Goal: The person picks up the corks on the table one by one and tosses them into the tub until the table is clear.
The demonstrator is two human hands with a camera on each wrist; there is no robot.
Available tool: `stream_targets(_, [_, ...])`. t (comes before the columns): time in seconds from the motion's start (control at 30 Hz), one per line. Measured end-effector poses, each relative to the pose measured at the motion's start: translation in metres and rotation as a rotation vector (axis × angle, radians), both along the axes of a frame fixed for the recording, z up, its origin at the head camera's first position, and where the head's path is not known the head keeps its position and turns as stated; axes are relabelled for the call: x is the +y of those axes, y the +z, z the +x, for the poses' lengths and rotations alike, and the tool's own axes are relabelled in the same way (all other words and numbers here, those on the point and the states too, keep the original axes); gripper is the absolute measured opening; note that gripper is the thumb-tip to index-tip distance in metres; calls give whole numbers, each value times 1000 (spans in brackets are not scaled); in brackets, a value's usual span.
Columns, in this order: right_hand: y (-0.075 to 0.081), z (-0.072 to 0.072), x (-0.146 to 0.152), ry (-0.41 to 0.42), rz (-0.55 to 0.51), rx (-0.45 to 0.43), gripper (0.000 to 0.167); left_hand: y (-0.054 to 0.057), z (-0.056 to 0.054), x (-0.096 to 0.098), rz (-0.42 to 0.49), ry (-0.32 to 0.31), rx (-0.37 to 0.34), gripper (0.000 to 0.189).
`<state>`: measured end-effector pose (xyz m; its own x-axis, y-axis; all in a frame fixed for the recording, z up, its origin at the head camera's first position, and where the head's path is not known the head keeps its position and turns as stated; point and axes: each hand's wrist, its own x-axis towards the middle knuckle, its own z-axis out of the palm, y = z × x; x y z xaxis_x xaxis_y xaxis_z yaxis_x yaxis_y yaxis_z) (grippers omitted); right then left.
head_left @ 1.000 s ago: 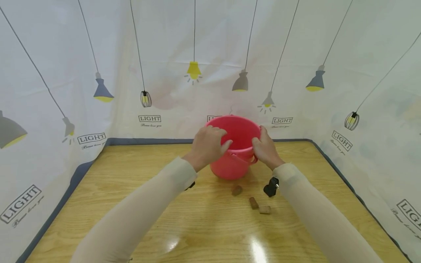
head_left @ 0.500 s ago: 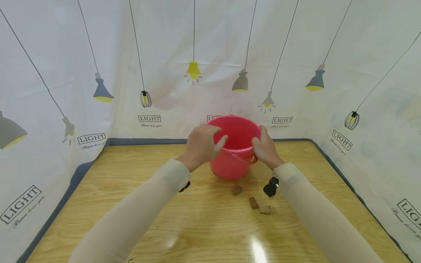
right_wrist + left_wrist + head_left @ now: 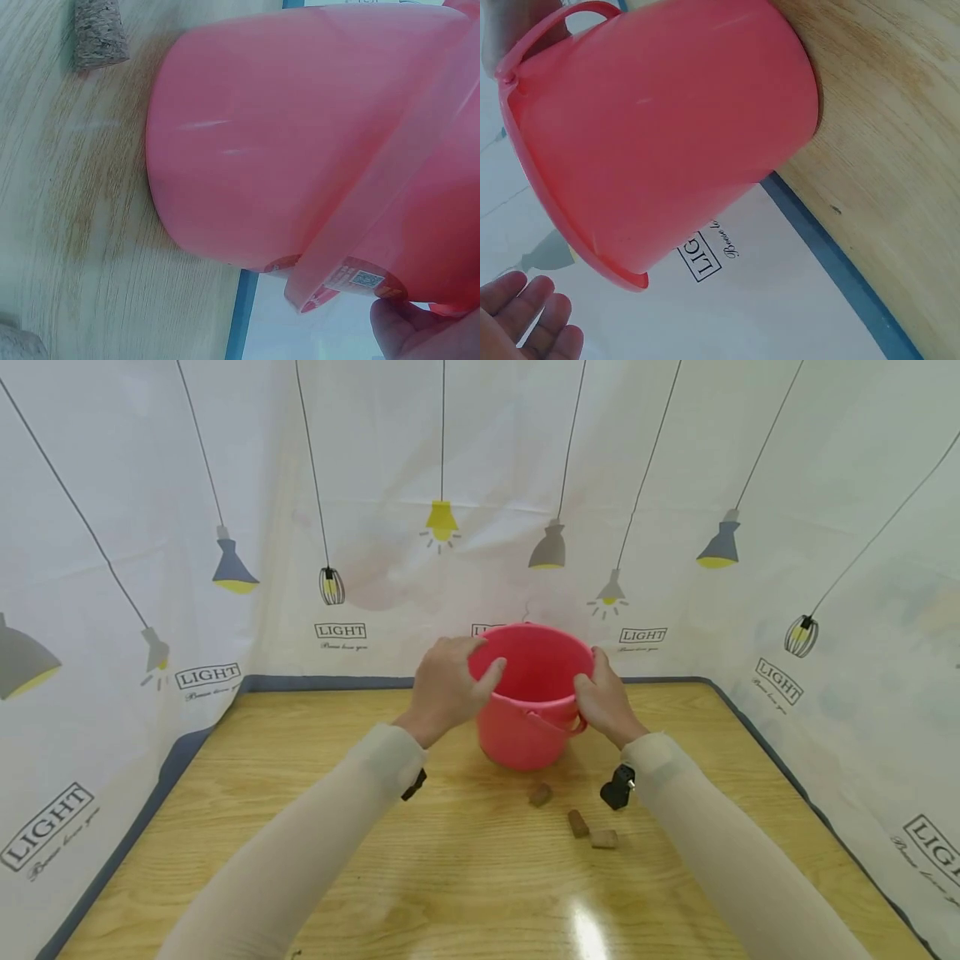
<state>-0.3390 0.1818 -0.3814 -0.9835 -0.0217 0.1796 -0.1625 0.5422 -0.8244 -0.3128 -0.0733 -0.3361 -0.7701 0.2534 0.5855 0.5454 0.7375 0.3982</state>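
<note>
A pink plastic bucket [image 3: 521, 735] stands upright near the back of the wooden table, its mouth tipped into view and its inside bottom hidden. My right hand [image 3: 609, 702] grips the rim on the right, thumb at the near side. The bucket's handle [image 3: 382, 180] hangs down across the front, and a printed label [image 3: 367, 278] shows near it in the right wrist view. On the left, my left hand [image 3: 444, 689] is raised beside the rim. In the left wrist view its fingers [image 3: 544, 319] are spread and apart from the bucket.
Three corks lie in front of the bucket: one near its base [image 3: 540, 794], a darker cork [image 3: 578, 823], and a lighter cork [image 3: 603, 838] beside that. A white cloth [image 3: 390, 543] printed with lamps walls in the table [image 3: 420, 877] at back and sides.
My left hand has moved left, away from over the bucket's mouth to beside its rim. The right hand, the bucket and the corks stay as they were.
</note>
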Motion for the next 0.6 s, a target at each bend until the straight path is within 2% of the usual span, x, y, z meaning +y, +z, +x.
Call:
stream_targets(0.13, [0,0,0,-5,-1,0,70,-3,-4,-2,106,-16,-47,45])
stream_targets(0.23, [0,1,0,-7,-3,-6,70,-4,-5,-3,151,-22,-91,49])
stream_targets(0.37, [1,1,0,-5,-2,-6,70,-4,-5,-5,185,-24,-144,54])
stream_targets(0.6, [-1,0,-1,-10,9,5,69,-5,-9,-5,210,-24,-176,57])
